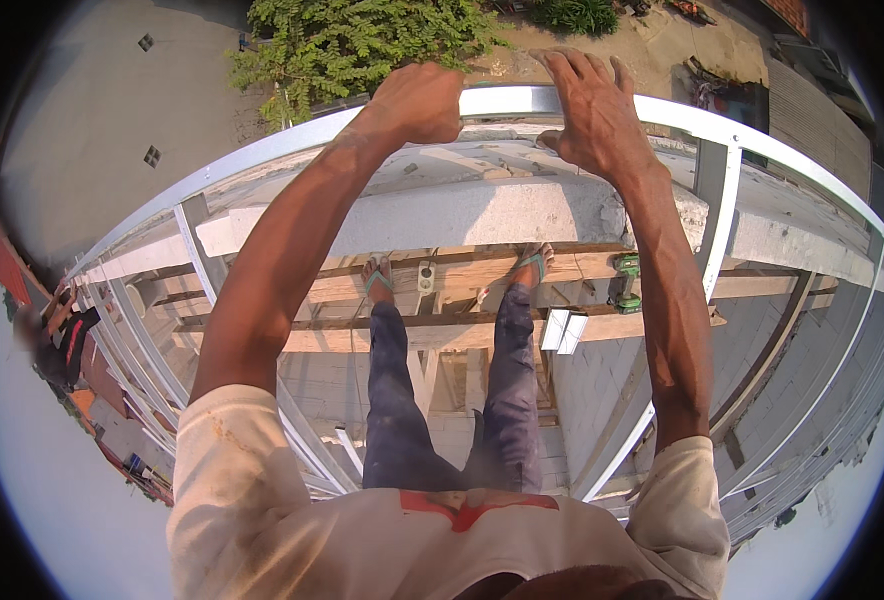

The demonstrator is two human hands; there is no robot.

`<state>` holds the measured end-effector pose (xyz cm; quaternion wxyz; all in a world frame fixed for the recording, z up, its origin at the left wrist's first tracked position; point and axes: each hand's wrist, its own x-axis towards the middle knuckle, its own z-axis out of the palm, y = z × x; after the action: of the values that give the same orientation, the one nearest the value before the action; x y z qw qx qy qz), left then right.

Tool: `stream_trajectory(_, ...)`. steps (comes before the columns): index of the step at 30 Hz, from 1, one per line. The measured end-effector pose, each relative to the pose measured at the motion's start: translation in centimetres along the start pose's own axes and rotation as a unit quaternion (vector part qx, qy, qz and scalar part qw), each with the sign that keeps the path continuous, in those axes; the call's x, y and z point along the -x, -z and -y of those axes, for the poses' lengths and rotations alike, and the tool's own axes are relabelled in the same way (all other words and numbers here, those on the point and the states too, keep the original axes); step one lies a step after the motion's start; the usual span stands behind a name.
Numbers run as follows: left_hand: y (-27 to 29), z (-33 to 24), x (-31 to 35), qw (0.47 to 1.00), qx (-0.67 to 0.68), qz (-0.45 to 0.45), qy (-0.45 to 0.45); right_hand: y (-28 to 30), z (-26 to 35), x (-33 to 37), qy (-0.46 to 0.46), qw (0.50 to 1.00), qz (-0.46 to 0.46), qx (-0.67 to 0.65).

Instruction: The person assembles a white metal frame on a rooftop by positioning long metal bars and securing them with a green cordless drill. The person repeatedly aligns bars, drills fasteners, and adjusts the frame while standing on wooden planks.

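Note:
A long silvery metal channel point(507, 99) runs across in front of me, over the concrete ledge point(482, 212). My left hand point(424, 103) is closed in a fist around it, left of the middle; its fingertips are hidden. Just to the right, my right hand point(594, 112) lies across the same channel, fingers spread over the far side and thumb apart on the near side. Upright metal studs point(722, 215) join the channel on either side of my arms.
My sandalled feet stand on wooden planks point(462, 282) below the ledge. A green cordless drill point(627, 283), a socket outlet point(426, 276) and a short white metal piece point(564, 330) lie near them. Another person point(62, 340) is at far left. A leafy tree point(352, 45) grows beyond the ledge.

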<state>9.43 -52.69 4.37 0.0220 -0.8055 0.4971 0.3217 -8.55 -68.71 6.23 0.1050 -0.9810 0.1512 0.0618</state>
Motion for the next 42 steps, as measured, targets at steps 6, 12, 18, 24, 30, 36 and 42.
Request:
stream_trajectory(6, -1.1, -0.4, 1.4, 0.991, -0.044, -0.114, -0.045, -0.7, -3.1, -0.8, 0.104, 0.994, -0.004, 0.027)
stream_trajectory(12, -4.5, -2.9, 1.0, 0.954, -0.095, -0.266, -0.102, -1.5, -2.7, -1.5, 0.148, 0.989, -0.001, 0.004)
stream_trajectory(18, -3.1, -5.5, -1.4, 0.978, 0.014, -0.196, -0.063, -1.2, -2.3, -1.7, 0.115, 0.992, 0.042, 0.041)
stream_trajectory(24, -4.1, -5.3, -1.9, 0.970, 0.054, -0.232, -0.054, -2.4, -2.1, -1.9, 0.126, 0.991, -0.024, 0.041)
stream_trajectory(30, -3.9, -5.3, -2.1, 0.965, 0.056, -0.248, -0.056, -2.6, -1.6, -1.9, 0.091, 0.994, -0.025, 0.054)
stream_trajectory(36, -2.9, -4.5, -2.3, 0.971, 0.102, -0.188, -0.104, -2.6, -1.1, -2.1, 0.092, 0.993, -0.048, 0.063)
stream_trajectory(42, 2.6, -2.4, -6.4, 0.949, 0.139, 0.190, -0.212, -2.9, -2.3, -1.5, 0.099, 0.992, -0.053, 0.061)
